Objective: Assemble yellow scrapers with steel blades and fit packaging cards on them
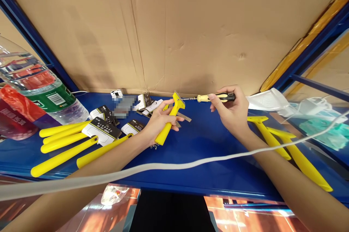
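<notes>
My left hand point(159, 118) is wrapped round a yellow scraper point(164, 134), holding it tilted above the blue shelf with its head up. In my right hand point(231, 110) is a screwdriver point(215, 97) with a cream and black handle, held level. Its tip meets the side of the scraper's head, though a screw there is too small to make out. Beneath the left hand lie small screws point(155, 146) and flat metal blades point(185, 116). Several yellow handles point(64, 156) with black and white card tags point(102, 131) lie to the left.
A large water bottle point(51, 92) and a red package point(16, 115) stand at the left. More yellow scrapers point(272, 139) lie at the right, near a white charger point(316, 106) and a green plastic bag point(327, 130). A white cable point(174, 166) crosses in front. Cardboard point(191, 35) backs the blue shelf point(204, 163).
</notes>
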{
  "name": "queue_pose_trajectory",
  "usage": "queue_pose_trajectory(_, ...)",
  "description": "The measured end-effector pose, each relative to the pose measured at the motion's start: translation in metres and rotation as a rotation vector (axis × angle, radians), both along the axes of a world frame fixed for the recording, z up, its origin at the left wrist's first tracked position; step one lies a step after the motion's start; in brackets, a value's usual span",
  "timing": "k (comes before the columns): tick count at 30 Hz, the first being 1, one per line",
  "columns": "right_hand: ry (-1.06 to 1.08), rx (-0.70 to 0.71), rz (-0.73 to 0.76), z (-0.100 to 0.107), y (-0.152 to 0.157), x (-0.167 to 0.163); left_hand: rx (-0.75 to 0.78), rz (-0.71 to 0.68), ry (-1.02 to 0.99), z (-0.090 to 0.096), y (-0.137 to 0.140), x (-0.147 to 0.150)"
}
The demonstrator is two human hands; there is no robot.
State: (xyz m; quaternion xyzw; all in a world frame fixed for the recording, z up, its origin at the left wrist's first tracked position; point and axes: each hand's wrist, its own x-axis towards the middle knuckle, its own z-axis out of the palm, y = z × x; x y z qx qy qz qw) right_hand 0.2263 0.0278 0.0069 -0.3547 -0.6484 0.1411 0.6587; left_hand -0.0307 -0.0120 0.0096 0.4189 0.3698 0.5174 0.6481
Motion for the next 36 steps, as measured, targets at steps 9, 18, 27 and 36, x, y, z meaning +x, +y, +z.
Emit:
queue_pose_trajectory(9,0.1,0.034,0.192,0.005,0.002,-0.004,0.069,-0.022,0.013,-0.008,-0.001,-0.001)
queue_pose_trajectory(18,0.118,0.06,0.171,0.004,0.0,-0.005,0.113,-0.003,0.022,-0.006,-0.001,-0.002)
queue_pose_trajectory(27,0.044,0.042,-0.017,0.001,0.001,-0.002,0.097,-0.037,0.026,-0.015,0.003,-0.003)
queue_pose_trajectory(36,0.129,0.031,0.169,0.006,-0.009,-0.013,0.083,-0.052,0.011,-0.011,0.003,-0.003)
